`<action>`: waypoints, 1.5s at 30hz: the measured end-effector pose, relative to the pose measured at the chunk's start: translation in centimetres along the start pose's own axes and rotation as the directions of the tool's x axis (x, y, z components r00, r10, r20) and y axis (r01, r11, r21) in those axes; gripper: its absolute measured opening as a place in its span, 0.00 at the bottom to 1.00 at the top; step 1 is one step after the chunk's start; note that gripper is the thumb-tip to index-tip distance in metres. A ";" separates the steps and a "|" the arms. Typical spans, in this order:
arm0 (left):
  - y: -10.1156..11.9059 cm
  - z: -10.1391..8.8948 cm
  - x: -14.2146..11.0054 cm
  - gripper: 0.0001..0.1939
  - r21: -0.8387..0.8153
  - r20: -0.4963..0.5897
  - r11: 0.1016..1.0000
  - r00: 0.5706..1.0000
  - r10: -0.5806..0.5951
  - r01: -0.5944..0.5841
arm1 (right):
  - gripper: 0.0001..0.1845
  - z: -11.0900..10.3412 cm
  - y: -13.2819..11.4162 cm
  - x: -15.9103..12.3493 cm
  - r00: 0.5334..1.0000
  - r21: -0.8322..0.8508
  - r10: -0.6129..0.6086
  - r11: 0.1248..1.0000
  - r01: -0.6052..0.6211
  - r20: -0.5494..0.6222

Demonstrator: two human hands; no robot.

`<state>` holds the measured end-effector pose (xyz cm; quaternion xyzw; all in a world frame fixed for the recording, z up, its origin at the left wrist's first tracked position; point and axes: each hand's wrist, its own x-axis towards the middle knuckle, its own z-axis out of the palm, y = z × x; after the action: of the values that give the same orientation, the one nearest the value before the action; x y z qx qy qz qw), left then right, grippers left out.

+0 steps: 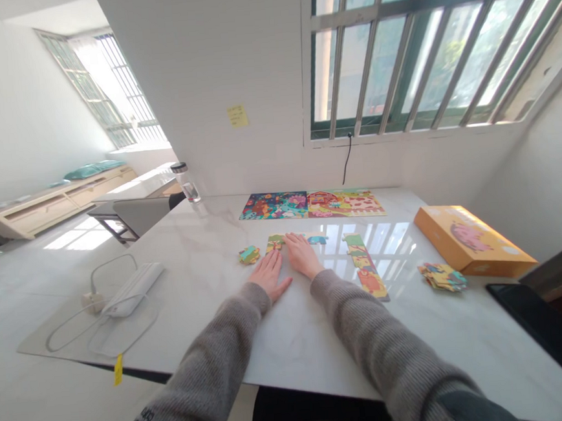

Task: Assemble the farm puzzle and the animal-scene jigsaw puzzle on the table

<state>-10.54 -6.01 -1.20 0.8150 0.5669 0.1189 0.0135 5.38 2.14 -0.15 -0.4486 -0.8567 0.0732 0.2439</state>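
Note:
My left hand [268, 276] lies low over the table, fingers stretched out and thumb spread to the side. Its fingertips touch the lower edge of a joined corner puzzle piece [274, 240] with a tree on it. Beside it, my right hand [301, 255] rests with straight fingers at the right edge of that piece, covering part of the puzzle's top strip. A blue-patterned puzzle piece [317, 239] shows just right of those fingers. Further right runs a column of joined puzzle pieces [363, 262]. A small pile of loose puzzle pieces [249, 255] sits left of my left hand.
Two picture sheets [273, 206] [346, 203] lie along the wall. At right are an orange box [472, 237], another pile of puzzle pieces [442, 277] and a black phone-like slab [537, 320]. A power strip [134, 290] with cables lies left; a bottle [187, 184] stands behind.

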 end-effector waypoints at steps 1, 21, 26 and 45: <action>-0.1 0.2 0.3 0.40 0.000 0.024 1.000 1.000 -0.019 0.019 | 0.28 0.0 0.0 -0.1 1.000 -0.014 -0.001 1.000 0.001 0.010; -0.6 1.5 1.5 0.37 -0.030 -0.006 0.997 0.997 -0.075 0.075 | 0.24 -0.5 -0.6 -0.4 0.997 -0.102 -0.067 0.992 0.070 0.033; -0.8 -0.3 0.3 0.28 -0.145 -0.173 0.988 0.984 0.031 -0.056 | 0.23 -0.6 -0.7 -0.7 0.997 -0.069 -0.069 0.995 0.070 0.017; -11.1 0.1 -1.9 0.17 -0.154 -0.372 0.952 0.877 -0.302 0.263 | 0.19 -4.7 -3.9 -12.3 0.966 -0.049 -0.256 0.965 0.258 0.046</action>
<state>-21.37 -3.83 -3.38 0.6814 0.6645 0.3038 -0.0427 10.64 -10.46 0.95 -0.3389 -0.9138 0.0263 0.2222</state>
